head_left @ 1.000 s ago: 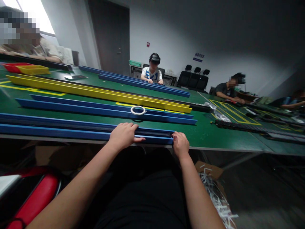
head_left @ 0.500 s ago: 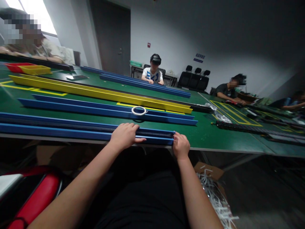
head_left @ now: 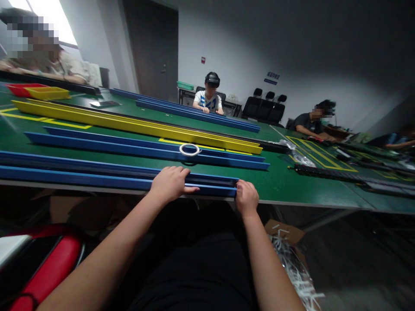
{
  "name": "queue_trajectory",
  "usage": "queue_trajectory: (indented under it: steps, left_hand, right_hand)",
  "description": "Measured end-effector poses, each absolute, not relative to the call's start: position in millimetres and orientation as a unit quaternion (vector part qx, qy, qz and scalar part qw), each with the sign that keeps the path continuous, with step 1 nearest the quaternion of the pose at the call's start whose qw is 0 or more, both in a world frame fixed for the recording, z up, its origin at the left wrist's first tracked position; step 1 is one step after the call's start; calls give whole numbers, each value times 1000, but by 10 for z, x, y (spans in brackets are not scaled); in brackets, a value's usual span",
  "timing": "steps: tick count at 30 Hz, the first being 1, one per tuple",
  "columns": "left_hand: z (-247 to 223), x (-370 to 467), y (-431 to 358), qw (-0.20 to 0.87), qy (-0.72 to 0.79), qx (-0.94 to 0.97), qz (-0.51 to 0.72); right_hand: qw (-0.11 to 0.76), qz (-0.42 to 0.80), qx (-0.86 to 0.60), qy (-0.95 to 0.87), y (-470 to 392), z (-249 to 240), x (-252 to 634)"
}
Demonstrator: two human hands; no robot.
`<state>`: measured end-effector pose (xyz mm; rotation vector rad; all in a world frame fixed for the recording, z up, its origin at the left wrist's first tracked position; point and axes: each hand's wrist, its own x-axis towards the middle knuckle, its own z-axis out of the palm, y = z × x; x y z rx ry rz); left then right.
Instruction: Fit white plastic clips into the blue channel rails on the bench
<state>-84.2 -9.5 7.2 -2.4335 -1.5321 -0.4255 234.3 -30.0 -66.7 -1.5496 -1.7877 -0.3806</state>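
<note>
A long blue channel (head_left: 97,178) lies along the near edge of the table, its open side up. My left hand (head_left: 170,185) is wrapped over it, fingers across the far wall and the thumb stretched along the near wall. At the channel's right end, my right hand (head_left: 248,196) is closed with its fingertips on the end; whether they pinch anything small is hidden. Just beyond lies a second blue channel (head_left: 145,152), and a white ring-shaped roll (head_left: 189,149) rests on it.
Behind are a yellow channel (head_left: 129,125), more blue channels (head_left: 197,115), and red (head_left: 26,89) and yellow trays (head_left: 48,93). Clear plastic wrapping (head_left: 300,155) and black strips (head_left: 343,177) lie to the right. A box of white strips (head_left: 292,263) stands below. Several people sit around the table.
Both hands keep their places on the near blue channel. The view has shifted very slightly; nothing else has visibly moved.
</note>
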Motion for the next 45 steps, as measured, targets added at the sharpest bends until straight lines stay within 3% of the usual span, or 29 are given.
queue_trajectory:
  steps: [45]
  left_hand:
    - [75, -841, -103, 117, -523, -832, -146]
  right_hand:
    - [344, -154, -646, -664, -300, -605, 2265]
